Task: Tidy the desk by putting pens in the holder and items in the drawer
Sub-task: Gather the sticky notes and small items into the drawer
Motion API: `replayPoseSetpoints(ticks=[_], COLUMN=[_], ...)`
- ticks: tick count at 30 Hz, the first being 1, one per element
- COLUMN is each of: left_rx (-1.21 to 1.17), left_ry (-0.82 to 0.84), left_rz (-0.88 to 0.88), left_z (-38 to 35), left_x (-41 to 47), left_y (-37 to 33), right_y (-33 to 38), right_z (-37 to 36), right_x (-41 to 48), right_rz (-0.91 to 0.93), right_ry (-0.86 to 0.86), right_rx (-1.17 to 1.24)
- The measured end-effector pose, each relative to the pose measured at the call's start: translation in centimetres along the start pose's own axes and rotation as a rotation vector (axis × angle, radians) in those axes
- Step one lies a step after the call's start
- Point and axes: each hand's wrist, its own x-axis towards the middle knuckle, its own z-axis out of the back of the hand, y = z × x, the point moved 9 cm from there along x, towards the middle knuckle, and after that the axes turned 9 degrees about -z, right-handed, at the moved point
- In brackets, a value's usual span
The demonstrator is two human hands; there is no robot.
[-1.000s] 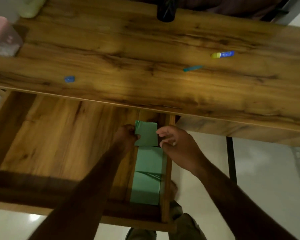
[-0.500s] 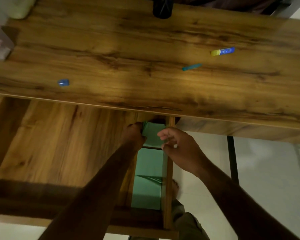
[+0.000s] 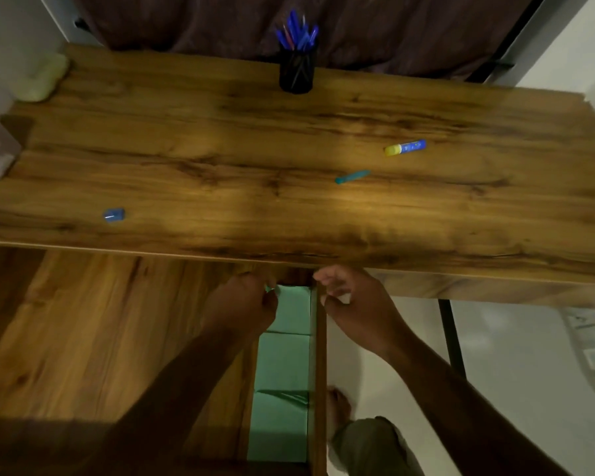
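The step in hand seems to be the laying of a green pad (image 3: 291, 310) into the drawer (image 3: 83, 338), in its narrow part at the 3 o'clock side. The pad lies flat at the 12 o'clock end of a row of pads; the row's long axis runs from 6 to 12 o'clock. The left hand (image 3: 244, 305) pinches the pad's 9 o'clock edge. The right hand (image 3: 354, 304) has loosely curled fingers with nothing seen in them. Next, probably, both hands must let go and reach toward 1 o'clock for the glue stick (image 3: 405, 147) on the desk (image 3: 255, 149).
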Motion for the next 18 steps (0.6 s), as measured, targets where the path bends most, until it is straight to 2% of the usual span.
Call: replayPoseSetpoints(ticks=[6,10,15,18], left_rx=[-0.106,-0.121,0.036,0.192], left_ry=[-0.105,-0.158,-0.178,-0.184], left_rz=[-0.112,-0.145,-0.181,-0.135], left_z=[3.8,3.6,2.4,1.8], left_x=[4.3,10.2,19.2,23.3], left_y=[-5.6,-8.9,-13.5,-14.8], right_y=[0.1,-0.7,-1.9,-1.4], right_z=[8.0,14.4,20.9,22.0], right_x=[4.8,10.8,19.1,22.3], right_rz=[0.035,0.068,0.061,0.013], right_ry=[-0.157,-0.286,-0.366,-0.290], right_rx=[0.034,-0.063,-0.287,-0.360])
